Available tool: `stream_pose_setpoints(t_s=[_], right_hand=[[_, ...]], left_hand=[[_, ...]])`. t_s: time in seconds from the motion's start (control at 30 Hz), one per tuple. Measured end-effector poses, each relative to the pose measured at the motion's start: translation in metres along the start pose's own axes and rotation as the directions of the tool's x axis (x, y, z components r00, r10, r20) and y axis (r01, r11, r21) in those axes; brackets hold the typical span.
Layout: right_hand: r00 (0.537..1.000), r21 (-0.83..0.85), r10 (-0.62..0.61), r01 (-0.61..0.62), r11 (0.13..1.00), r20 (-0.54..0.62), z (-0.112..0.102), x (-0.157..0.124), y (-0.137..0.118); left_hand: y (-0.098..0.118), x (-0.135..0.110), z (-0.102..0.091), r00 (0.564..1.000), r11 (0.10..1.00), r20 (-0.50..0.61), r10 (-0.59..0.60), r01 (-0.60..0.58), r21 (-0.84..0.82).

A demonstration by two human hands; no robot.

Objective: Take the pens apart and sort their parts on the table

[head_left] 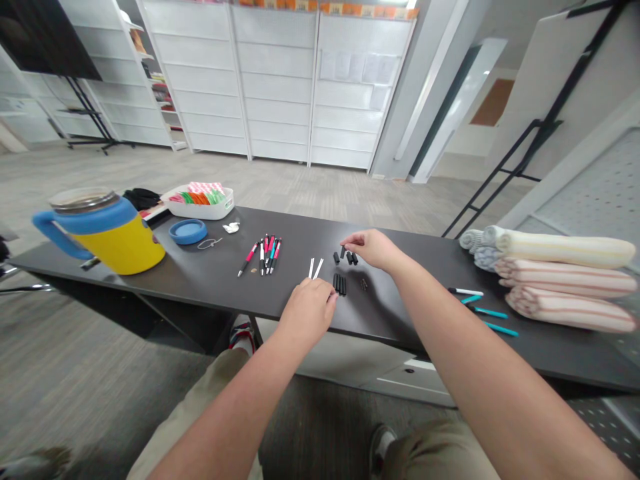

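Head camera looks down over both of my forearms onto a long dark matte tabletop [210, 280], where pen parts are laid out in small groups. My left hand [310, 310] rests at the near edge in a loose curl, fingertips touching the near end of a row of short black plastic grip sleeves [340, 285]; whether it pinches anything I cannot tell, since the back of the hand hides the fingers. My right hand [375, 248] reaches further in, fingers drawn together over a scattered cluster of small black pen pieces [350, 257], thumb and forefinger seeming to nip one at its left end. Two thin white refill tubes [315, 268] lie just left of the sleeves, and a fan of assembled pink, red and teal click pens [265, 255] lies further left. As I judge it, the risk is in how round and light these bits are: a wrist brushing the row could set sleeves rolling off the near edge, and a weak pinch could drop a piece among the others. Tiny dark springs [363, 284], barely visible against the dark top, sit close to my right forearm and could be swept away unnoticed.
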State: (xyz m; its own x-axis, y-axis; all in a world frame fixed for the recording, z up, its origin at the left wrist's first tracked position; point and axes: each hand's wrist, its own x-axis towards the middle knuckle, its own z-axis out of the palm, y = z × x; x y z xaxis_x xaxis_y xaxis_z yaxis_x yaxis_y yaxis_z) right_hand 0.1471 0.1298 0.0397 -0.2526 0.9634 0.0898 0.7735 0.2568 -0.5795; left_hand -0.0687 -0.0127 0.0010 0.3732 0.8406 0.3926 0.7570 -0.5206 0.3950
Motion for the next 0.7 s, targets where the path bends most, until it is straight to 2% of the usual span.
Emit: stream_pose_setpoints(t_s=[0.27, 0.53, 0.7], right_hand=[[1.0, -0.205, 0.001, -0.005, 0.979, -0.02, 0.0, 0.007, -0.006], [0.999, -0.32, -0.047, 0.048, 0.946, 0.011, 0.004, 0.012, -0.012], [0.994, -0.331, -0.11, 0.105, 0.938, 0.004, -0.009, -0.012, -0.017]], left_hand=[[0.001, 0.001, -0.001, 1.0, 1.0, 0.005, -0.01, 0.01, 0.003], [0.0, 0.001, 0.0, 1.0, 1.0, -0.006, 0.006, -0.006, -0.004], [0.0, 0.001, -0.001, 1.0, 1.0, -0.003, 0.009, -0.009, -0.007]])
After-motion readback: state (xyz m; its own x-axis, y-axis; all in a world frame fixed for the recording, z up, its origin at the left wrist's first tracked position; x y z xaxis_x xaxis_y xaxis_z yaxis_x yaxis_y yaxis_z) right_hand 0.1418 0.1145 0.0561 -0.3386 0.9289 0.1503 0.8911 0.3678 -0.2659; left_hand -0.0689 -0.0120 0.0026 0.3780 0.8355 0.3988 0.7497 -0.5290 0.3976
